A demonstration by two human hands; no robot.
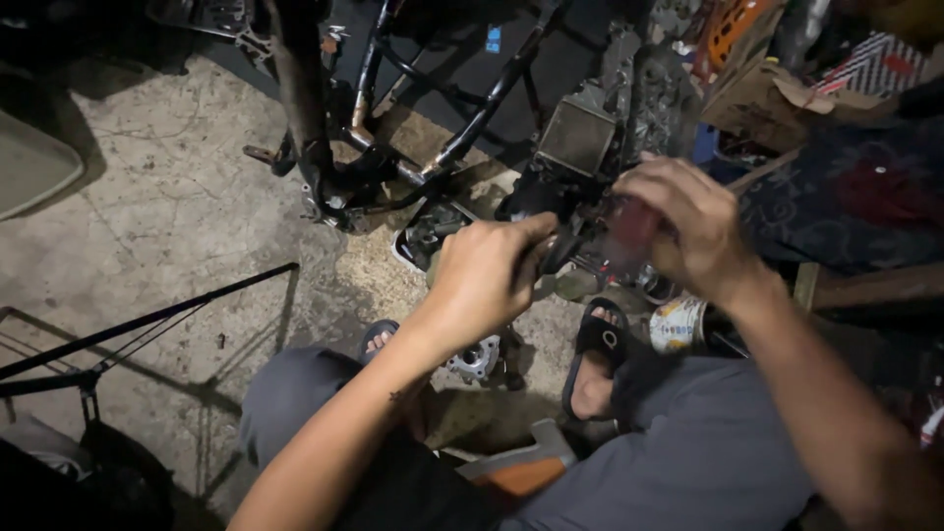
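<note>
My left hand (487, 275) is closed around a dark tool handle (562, 248) that points right toward a dark engine part (580, 138) on a motorcycle frame (452, 147). My right hand (693, 226) grips a reddish, blurred part (629, 231) at the lower side of that engine. The two hands are close together, almost touching. What lies under the right palm is hidden.
I sit low with grey-trousered knees and black sandals (600, 339) on a cracked concrete floor (167, 197). A metal gear-like part (477, 359) lies between my feet, a small can (677, 324) by my right foot. Cardboard boxes (757, 88) stand at the upper right, black rods (147, 320) at the left.
</note>
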